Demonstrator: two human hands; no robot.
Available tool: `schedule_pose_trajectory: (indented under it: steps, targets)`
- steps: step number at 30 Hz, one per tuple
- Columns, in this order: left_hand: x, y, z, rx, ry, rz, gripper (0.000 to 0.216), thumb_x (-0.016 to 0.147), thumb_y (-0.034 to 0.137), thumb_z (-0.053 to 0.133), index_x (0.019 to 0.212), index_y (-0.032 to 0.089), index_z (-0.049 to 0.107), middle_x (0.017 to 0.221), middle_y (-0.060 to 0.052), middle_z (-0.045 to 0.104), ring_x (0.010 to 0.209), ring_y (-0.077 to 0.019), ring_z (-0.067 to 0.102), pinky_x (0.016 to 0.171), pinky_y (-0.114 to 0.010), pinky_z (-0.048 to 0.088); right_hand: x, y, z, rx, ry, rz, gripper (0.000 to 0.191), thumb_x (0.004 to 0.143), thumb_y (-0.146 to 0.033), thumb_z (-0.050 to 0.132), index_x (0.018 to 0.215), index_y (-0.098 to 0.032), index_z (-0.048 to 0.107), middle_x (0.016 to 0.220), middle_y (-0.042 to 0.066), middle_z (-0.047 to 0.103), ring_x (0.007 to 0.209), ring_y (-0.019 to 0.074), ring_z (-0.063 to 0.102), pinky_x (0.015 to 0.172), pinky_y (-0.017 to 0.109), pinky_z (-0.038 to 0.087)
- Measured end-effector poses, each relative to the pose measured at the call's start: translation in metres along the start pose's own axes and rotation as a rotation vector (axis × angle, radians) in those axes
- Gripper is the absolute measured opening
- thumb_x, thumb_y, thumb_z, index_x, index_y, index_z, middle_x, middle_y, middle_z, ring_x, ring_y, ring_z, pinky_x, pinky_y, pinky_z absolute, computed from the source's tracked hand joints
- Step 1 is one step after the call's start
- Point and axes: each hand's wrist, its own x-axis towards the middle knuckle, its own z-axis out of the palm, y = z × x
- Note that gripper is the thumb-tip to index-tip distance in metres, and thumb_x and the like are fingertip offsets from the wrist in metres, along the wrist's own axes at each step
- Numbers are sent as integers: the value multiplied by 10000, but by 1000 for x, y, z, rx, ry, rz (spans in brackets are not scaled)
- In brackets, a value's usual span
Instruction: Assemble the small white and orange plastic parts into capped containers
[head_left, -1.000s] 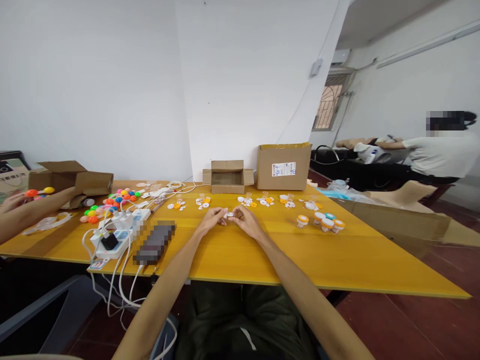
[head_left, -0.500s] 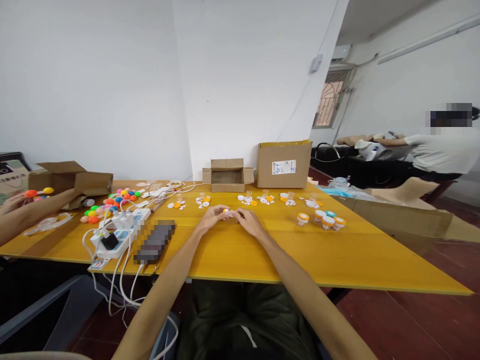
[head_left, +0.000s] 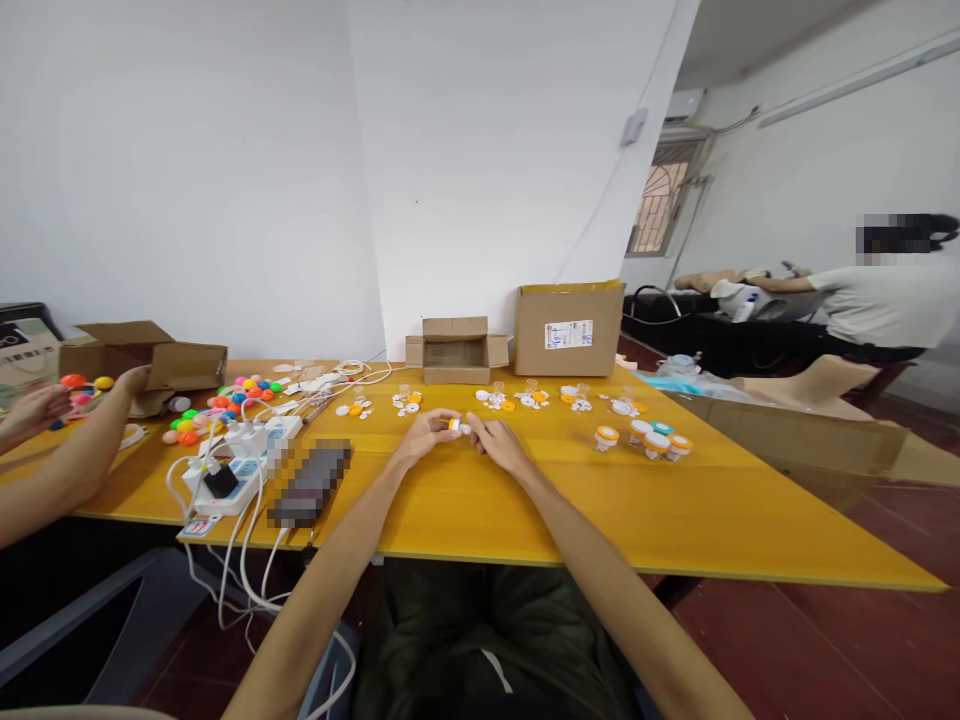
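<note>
My left hand [head_left: 426, 434] pinches a small orange-and-white plastic container part [head_left: 457, 426] just above the table. From the other side, the closed fingertips of my right hand [head_left: 496, 442] meet its whitish end; my fingers partly cover it, so its exact shape is unclear. Beyond my hands lie small groups of white and orange discs and clear cups, one group [head_left: 407, 402] behind my left hand and another [head_left: 495, 400] behind my right. Several capped clear containers [head_left: 657, 440] with white, orange and teal tops stand to the right, beside a single orange-rimmed one [head_left: 606, 438].
A small open carton [head_left: 455, 352] and a larger closed box [head_left: 568, 332] stand at the back. On the left are a power strip [head_left: 236, 480] with cables, a phone [head_left: 310, 485], colourful balls [head_left: 244, 395] and a co-worker's arms [head_left: 82, 460]. Another person [head_left: 885, 300] sits far right.
The part between my fingers has turned, showing more of its orange-and-white side. My hands stay in nearly the same place. The co-worker's arms on the left have shifted among the balls.
</note>
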Motion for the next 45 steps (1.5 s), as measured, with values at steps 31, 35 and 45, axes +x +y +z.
schedule_pose_trajectory:
  steps: [31,35,45]
  targets:
    - [1,-3,-1,-44,53,36,418,584,351,859,946,195,719,1004,-47,725,984,-206,645,957,-359,457,-1,-3,2,112,81,-116,379,812,-605,547,811,-230,595,774,-8,671,582,143,545,581,271,422]
    - [2,-4,-1,-36,47,40,417,581,333,862,947,195,717,1016,-46,725,968,-199,653,953,-360,468,0,-3,3,120,94,-150,376,823,-594,540,800,-224,600,769,-1,669,649,153,575,616,265,439]
    - [4,-9,-1,11,-20,22,450,567,292,870,959,187,675,1014,-52,718,942,-197,676,880,-346,522,-4,-9,-5,-67,45,-11,546,907,-604,406,550,-216,549,533,6,618,567,163,584,574,253,389]
